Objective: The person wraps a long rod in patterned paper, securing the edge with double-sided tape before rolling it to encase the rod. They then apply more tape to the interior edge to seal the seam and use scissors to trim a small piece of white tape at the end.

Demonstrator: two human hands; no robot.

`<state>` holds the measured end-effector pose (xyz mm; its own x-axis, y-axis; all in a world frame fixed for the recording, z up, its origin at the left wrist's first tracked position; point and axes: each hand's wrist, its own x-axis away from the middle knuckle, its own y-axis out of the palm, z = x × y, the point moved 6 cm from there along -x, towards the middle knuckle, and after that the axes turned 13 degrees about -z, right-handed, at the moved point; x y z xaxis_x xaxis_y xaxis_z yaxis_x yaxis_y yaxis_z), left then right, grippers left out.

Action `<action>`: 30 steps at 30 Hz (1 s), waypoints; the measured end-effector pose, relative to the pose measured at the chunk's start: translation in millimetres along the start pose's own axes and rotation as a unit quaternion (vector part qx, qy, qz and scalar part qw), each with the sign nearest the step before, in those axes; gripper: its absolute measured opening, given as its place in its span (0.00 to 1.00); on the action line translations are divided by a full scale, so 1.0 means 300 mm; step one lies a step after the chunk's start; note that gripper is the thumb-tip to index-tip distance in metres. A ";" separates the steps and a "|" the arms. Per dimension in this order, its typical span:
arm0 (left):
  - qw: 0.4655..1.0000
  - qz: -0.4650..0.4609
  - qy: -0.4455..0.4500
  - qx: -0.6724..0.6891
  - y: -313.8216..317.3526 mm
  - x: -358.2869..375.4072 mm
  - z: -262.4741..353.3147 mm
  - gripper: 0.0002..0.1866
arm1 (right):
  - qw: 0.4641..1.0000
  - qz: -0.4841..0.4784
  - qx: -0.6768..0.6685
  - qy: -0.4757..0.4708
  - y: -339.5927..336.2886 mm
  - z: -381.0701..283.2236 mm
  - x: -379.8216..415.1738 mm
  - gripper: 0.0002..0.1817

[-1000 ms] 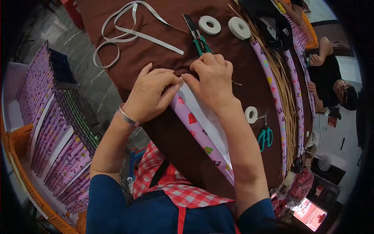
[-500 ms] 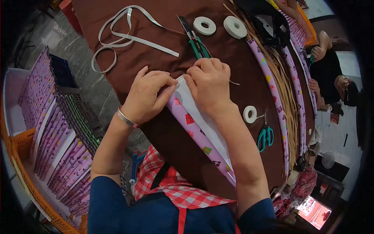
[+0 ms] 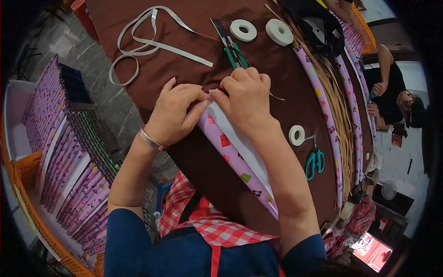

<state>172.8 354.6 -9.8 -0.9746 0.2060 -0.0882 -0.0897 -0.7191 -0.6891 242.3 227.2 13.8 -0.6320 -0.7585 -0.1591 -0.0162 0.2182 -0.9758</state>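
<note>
on the brown table (image 3: 184, 32), your left hand (image 3: 177, 113) and right hand (image 3: 244, 97) pinch the purple paper strip's (image 3: 230, 152) top end, fingers clenched.

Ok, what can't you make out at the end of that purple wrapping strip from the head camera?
- Head view: the far end of the purple paper strip is covered by the left hand and right hand.
- The green-handled cutter is partly hidden behind the right hand.
- Strip's near end disappears behind the right forearm.
</note>
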 end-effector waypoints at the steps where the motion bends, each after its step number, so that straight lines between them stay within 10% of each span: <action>1: 1.000 0.000 0.000 0.001 0.002 0.000 -0.001 0.07 | 1.000 0.000 0.001 0.000 0.001 0.000 -0.001 0.08; 30: 1.000 0.005 -0.006 0.008 0.008 -0.005 -0.005 0.06 | 0.999 0.022 0.042 -0.025 0.050 -0.014 0.034 0.02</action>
<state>174.5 353.5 -12.4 -0.9776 0.1920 -0.0862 -0.0839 -0.7310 -0.6772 232.4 225.4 -1.8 -0.5910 -0.7797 -0.2069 0.0771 0.2007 -0.9766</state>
